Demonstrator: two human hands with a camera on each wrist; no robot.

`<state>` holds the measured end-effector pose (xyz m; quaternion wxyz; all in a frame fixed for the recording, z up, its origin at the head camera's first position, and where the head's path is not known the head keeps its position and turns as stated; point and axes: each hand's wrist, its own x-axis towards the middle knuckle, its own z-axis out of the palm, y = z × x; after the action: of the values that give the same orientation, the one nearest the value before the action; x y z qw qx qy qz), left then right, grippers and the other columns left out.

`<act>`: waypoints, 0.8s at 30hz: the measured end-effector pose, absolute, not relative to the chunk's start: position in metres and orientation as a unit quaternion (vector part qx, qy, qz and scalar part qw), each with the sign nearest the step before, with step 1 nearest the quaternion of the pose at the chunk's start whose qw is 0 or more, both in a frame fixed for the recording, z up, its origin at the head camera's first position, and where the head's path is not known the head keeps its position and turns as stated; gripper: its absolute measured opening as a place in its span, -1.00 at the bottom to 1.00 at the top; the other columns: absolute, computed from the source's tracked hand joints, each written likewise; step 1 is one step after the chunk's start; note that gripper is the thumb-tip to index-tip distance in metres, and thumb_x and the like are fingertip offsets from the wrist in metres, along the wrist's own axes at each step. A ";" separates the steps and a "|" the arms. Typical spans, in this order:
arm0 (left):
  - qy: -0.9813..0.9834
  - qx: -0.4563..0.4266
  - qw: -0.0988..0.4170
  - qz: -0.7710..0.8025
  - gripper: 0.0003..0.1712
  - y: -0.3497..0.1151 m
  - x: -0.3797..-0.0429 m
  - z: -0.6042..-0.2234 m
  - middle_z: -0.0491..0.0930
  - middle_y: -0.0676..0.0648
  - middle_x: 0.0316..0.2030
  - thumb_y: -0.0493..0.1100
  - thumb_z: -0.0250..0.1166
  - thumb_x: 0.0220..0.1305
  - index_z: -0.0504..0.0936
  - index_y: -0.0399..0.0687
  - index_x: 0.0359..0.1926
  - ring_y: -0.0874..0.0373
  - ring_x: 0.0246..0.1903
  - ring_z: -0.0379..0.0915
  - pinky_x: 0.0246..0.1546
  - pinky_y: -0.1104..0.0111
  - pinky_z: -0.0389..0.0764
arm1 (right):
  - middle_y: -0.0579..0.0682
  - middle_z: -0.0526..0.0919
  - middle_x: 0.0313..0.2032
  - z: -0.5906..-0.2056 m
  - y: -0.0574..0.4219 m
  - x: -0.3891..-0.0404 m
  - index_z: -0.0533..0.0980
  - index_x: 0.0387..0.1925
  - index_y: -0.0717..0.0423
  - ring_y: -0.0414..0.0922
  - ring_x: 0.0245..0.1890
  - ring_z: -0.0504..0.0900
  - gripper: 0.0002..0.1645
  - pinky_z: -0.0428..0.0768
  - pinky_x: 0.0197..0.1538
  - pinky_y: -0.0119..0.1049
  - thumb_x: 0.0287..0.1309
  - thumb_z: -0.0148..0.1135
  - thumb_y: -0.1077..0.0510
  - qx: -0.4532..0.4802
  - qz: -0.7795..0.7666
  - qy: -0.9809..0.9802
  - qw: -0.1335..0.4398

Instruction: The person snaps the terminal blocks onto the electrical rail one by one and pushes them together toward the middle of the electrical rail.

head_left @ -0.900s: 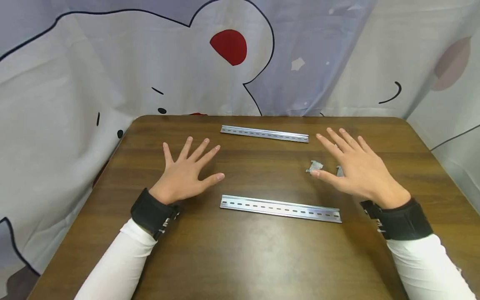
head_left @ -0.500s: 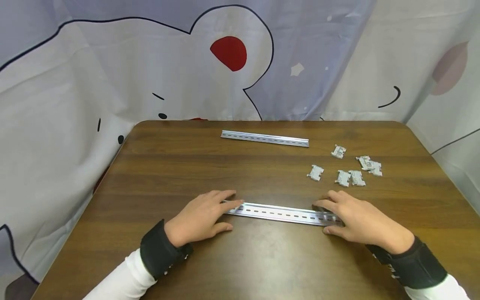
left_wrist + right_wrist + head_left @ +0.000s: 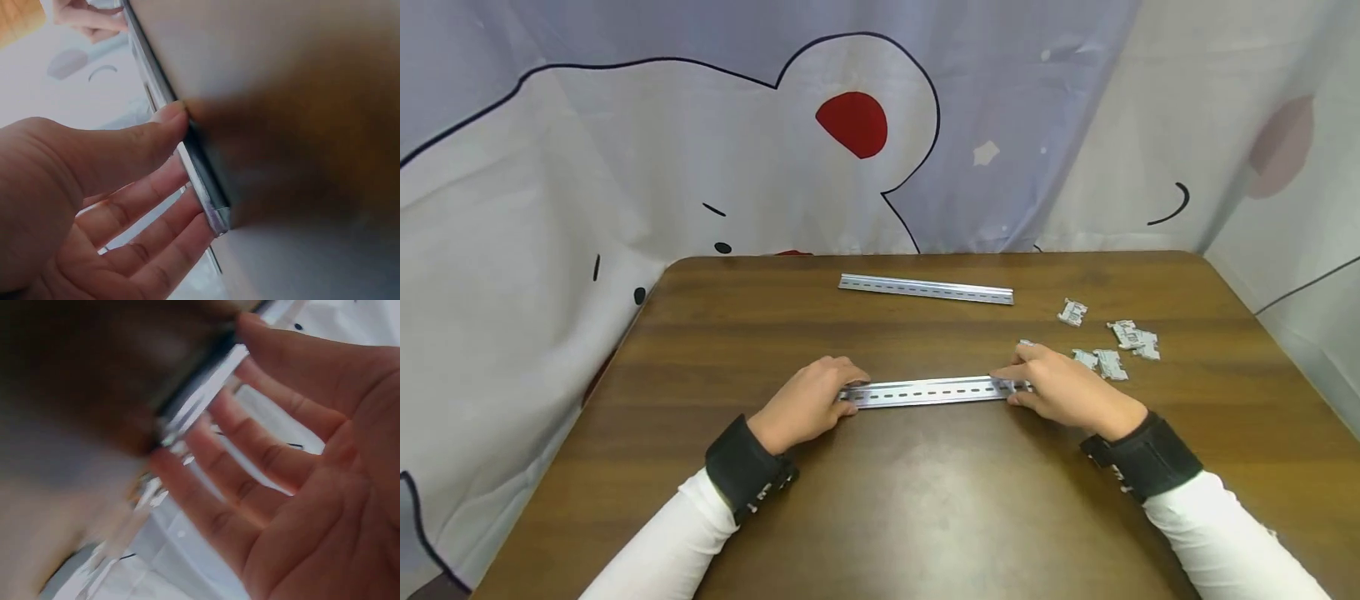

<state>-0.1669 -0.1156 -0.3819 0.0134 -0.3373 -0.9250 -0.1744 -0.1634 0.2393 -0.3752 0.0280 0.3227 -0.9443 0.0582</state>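
A slotted metal DIN rail (image 3: 928,392) lies crosswise at the middle of the table, with a hand at each end. My left hand (image 3: 808,402) grips its left end, thumb on the near edge and fingers along the far edge. In the left wrist view that thumb (image 3: 165,119) presses the rail's edge. The right end is held the same way by my right hand (image 3: 1067,390). Fingers (image 3: 219,456) of that hand reach along the rail's far side in the blurred right wrist view. Both rail ends are partly covered by the hands.
A second DIN rail (image 3: 925,288) lies farther back on the brown wooden table (image 3: 880,517). Several small pale grey clip-like pieces (image 3: 1108,364) are scattered at the back right, one (image 3: 1072,312) standing apart. A printed cloth (image 3: 700,150) hangs behind the table.
Both hands came down from hovering with spread fingers and took hold of the near rail's ends. The rail has since shifted slightly left and away, and turned a little.
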 end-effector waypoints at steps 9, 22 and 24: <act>-0.932 -0.282 -0.033 -0.226 -0.61 -0.122 -0.180 -0.385 0.60 -0.08 -0.24 -0.26 0.51 0.05 0.76 -0.13 -0.03 0.03 -0.22 0.52 -0.24 0.30 0.51 | 0.09 0.57 -0.62 -0.364 0.235 -0.189 0.65 -0.50 0.30 -0.01 -0.62 0.55 -0.60 0.47 -0.62 -0.14 0.17 0.33 -0.01 0.130 0.094 -0.983 0.084; -0.930 -0.284 -0.035 -0.230 -0.58 -0.127 -0.180 -0.387 0.62 -0.05 -0.25 -0.22 0.53 0.02 0.76 -0.10 -0.02 0.03 -0.21 0.50 -0.24 0.30 0.46 | 0.45 0.61 0.02 -0.372 0.237 -0.206 0.47 0.13 0.34 0.41 -0.01 0.56 -0.47 0.55 -0.12 0.26 0.19 0.29 0.13 0.056 0.095 -0.993 -0.046; -0.929 -0.285 -0.035 -0.234 -0.58 -0.126 -0.182 -0.386 0.62 -0.06 -0.25 -0.22 0.53 0.02 0.76 -0.10 -0.02 0.02 -0.20 0.51 -0.22 0.27 0.47 | 0.41 0.63 -0.02 -0.366 0.241 -0.209 0.45 0.16 0.37 0.37 -0.01 0.57 -0.43 0.54 -0.09 0.23 0.15 0.31 0.17 0.066 0.102 -0.991 -0.057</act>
<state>-0.1823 -0.1261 -0.3858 -0.0355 -0.2850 -0.9289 -0.2337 -0.2092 0.2412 -0.3663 -0.0566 0.0656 -0.9910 0.1017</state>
